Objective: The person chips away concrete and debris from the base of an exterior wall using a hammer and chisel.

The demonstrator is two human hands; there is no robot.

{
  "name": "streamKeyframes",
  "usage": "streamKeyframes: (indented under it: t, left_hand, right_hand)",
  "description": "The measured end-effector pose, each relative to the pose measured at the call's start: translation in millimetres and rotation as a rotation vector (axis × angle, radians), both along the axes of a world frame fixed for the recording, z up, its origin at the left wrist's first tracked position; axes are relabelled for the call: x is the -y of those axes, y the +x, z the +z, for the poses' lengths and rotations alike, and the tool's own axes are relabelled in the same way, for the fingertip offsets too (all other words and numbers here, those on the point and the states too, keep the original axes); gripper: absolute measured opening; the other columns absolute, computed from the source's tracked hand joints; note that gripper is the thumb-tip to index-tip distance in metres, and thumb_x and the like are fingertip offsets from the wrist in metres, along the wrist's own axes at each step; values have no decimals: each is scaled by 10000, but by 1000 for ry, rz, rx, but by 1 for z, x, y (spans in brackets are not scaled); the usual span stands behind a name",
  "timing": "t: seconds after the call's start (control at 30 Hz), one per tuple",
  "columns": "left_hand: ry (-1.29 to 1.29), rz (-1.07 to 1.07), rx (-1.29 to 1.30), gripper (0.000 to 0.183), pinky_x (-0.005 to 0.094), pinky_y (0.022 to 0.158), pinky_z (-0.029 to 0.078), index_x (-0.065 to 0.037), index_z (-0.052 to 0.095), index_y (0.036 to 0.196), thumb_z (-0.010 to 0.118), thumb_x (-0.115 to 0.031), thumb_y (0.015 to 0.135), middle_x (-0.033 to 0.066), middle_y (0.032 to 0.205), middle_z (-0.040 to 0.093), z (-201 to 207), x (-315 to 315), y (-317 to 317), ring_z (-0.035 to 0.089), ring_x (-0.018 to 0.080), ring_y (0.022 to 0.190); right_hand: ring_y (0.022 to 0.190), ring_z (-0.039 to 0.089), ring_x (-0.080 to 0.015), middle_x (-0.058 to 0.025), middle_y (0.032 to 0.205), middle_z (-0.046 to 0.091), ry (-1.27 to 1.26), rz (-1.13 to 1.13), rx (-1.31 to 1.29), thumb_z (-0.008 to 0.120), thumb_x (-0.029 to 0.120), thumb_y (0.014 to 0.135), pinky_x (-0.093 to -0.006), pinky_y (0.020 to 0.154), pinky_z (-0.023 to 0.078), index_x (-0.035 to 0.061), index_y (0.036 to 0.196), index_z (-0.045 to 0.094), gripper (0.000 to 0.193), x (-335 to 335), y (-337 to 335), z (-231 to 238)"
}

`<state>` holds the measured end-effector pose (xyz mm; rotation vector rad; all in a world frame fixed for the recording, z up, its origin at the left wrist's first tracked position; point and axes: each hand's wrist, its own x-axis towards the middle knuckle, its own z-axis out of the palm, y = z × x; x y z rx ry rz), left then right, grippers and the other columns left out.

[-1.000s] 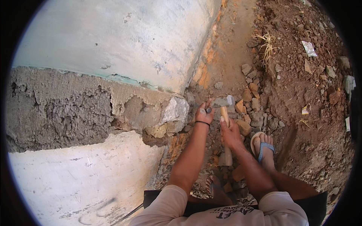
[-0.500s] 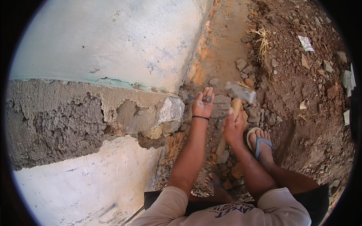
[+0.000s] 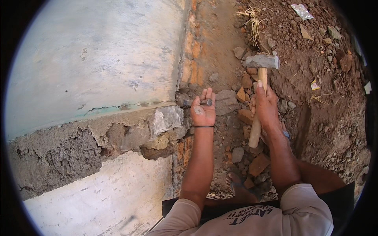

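My left hand (image 3: 204, 112), palm upward with a dark band at the wrist, holds a short metal chisel (image 3: 205, 102) at the broken corner of the wall. The chisel lies crosswise between thumb and fingers, its blunt end to the right and its other end toward the rough masonry (image 3: 167, 120). Wrapped round the pale wooden handle of a club hammer (image 3: 262, 61) is my right hand (image 3: 265, 104). The grey hammer head is raised up and to the right, apart from the chisel.
A painted wall (image 3: 118, 59) with a strip of exposed grey mortar (image 3: 59, 153) fills the left. Broken stones and brick pieces (image 3: 259, 164) lie below my hands and by my sandalled feet. Loose brown soil (image 3: 315, 145) rises on the right, with dry grass (image 3: 254, 23) and litter (image 3: 302, 11).
My right hand has swung the hammer up and to the right, away from the chisel. My left hand keeps its hold on the chisel. The whole view has shifted somewhat.
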<state>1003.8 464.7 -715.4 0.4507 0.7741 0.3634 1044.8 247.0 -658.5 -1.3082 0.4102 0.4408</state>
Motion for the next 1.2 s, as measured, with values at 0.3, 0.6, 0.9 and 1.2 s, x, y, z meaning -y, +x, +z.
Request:
streamKeyframes:
  t: [0.3, 0.6, 0.9, 1.2]
  left_hand:
    - [8, 58, 47, 288, 548, 1159, 379, 35, 448, 1242, 399, -194, 1076, 198, 1238, 614, 15, 0, 4, 547, 366, 1288]
    - [59, -87, -169, 197, 437, 889, 556, -70, 569, 1040, 481, -245, 1063, 61, 933, 638, 7, 6, -73, 618, 207, 827]
    - [199, -933, -731, 98, 336, 495, 468, -74, 532, 1049, 552, -161, 1009, 41, 769, 582, 20, -14, -189, 561, 163, 576]
    - [818, -1368, -789, 700, 383, 625, 556, 29, 419, 1381, 779, -161, 812, 197, 1049, 659, 144, -59, -243, 690, 283, 743]
  right_hand:
    - [503, 446, -63, 12, 692, 476, 38, -154, 183, 491, 473, 1046, -228, 452, 395, 86, 990, 517, 392, 20, 13, 72]
    - [670, 508, -89, -51, 856, 537, 112, 78, 710, 560, 543, 993, -252, 561, 434, -3, 1282, 495, 621, -20, -11, 74]
    - [887, 662, -462, -268, 949, 679, -186, 793, 438, 674, 301, 915, -486, 773, 516, -23, 1217, 549, 460, -127, -45, -67]
    - [662, 561, -144, -91, 828, 589, 52, -44, 822, 634, 122, 961, -373, 631, 529, 2, 1178, 486, 288, -66, 29, 156]
